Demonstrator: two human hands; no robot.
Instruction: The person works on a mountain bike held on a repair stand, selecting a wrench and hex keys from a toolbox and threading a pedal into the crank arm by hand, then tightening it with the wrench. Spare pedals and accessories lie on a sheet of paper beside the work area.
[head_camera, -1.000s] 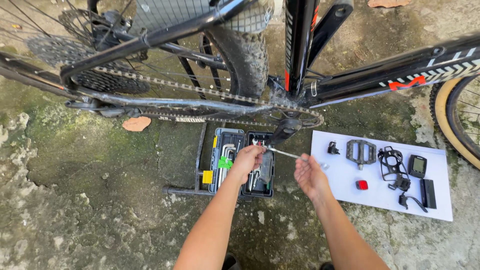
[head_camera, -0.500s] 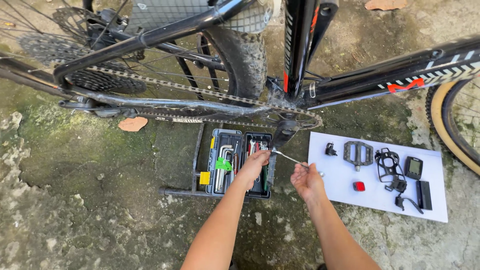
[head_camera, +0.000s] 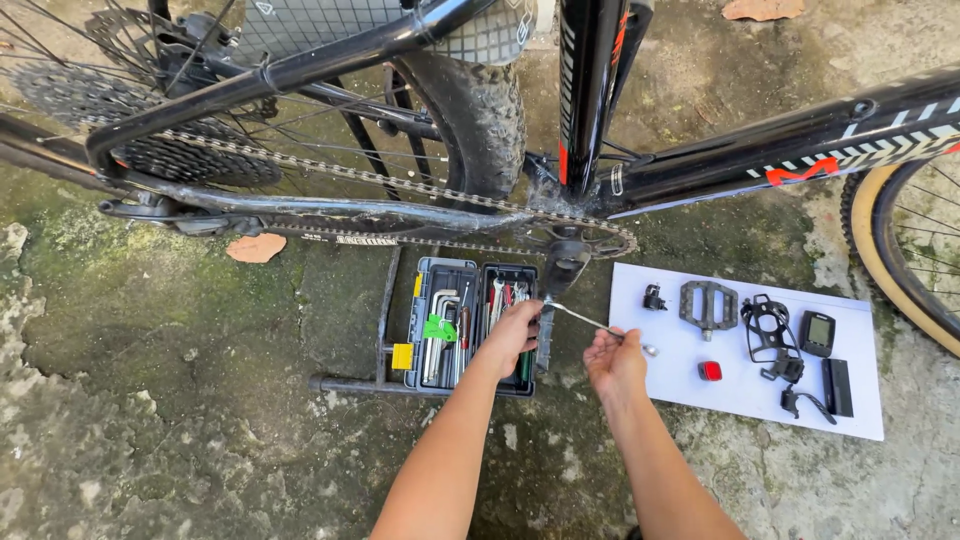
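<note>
**Wrench held at the crank, above the tool case**

One bicycle (head_camera: 700, 170) is seen standing on the concrete floor (head_camera: 150, 430), its crank arm (head_camera: 562, 268) hanging down. One white sheet (head_camera: 680, 385) is laid beside it, carrying six small parts, one flat pedal (head_camera: 708, 305) among them. One open tool case (head_camera: 470, 325) lies under the chain. A slim metal wrench (head_camera: 590, 320) is pinched at its outer end by the right hand (head_camera: 615, 362); its inner end is closed over by the left hand (head_camera: 512, 335). Fitting at the crank is judged in hand; steady alignment is called for.
</note>
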